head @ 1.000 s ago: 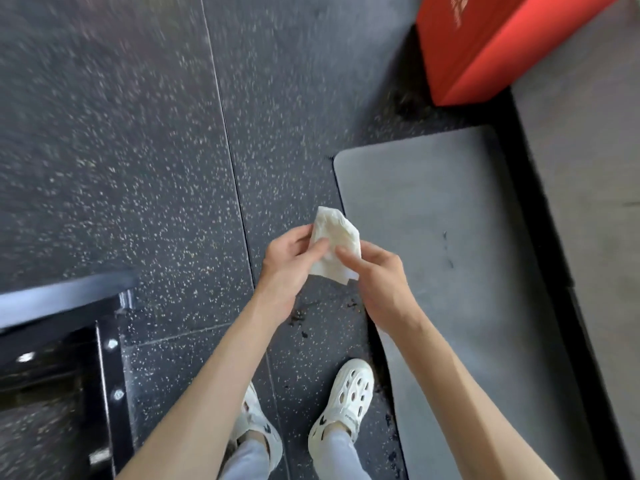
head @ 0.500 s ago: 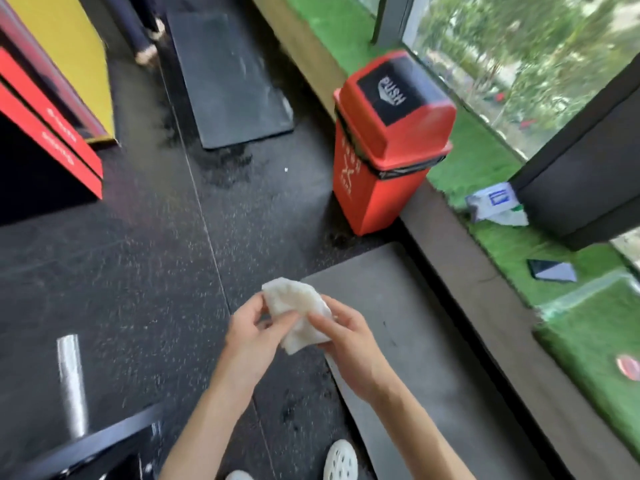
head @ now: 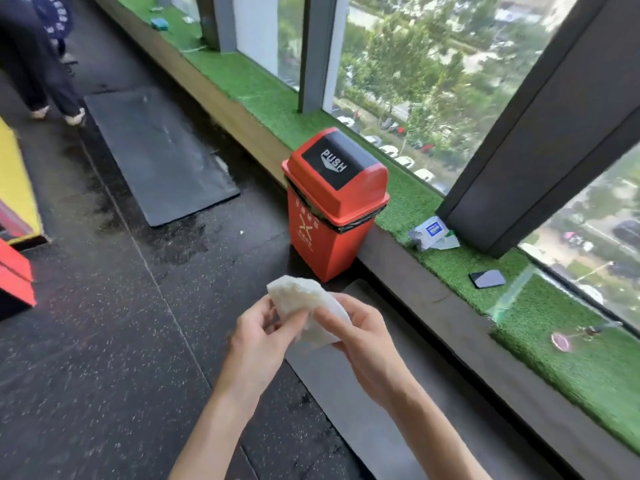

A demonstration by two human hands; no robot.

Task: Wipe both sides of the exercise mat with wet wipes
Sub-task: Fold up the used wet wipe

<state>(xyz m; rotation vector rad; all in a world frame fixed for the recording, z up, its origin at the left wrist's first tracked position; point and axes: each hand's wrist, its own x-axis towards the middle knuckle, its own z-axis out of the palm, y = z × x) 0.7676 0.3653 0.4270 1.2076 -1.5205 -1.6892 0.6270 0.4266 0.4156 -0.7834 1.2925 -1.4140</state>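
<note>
A crumpled wet wipe (head: pixel 304 308) is pinched by both the left hand (head: pixel 258 337) and right hand (head: pixel 363 336) above the grey exercise mat (head: pixel 346 403), which lies on speckled black floor (head: pixel 104 341). A red bin (head: pixel 334 209) stands beyond, beside a turf-topped window ledge (head: pixel 443 271).

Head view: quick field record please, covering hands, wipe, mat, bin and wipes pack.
left hand: pinches the wet wipe
right hand: pinches the same wipe, bunched, held in the air
exercise mat: flat on the floor below the hands, beside the ledge
red bin: upright past the mat's far end
wipes pack: on the turf ledge, right of the bin
</note>
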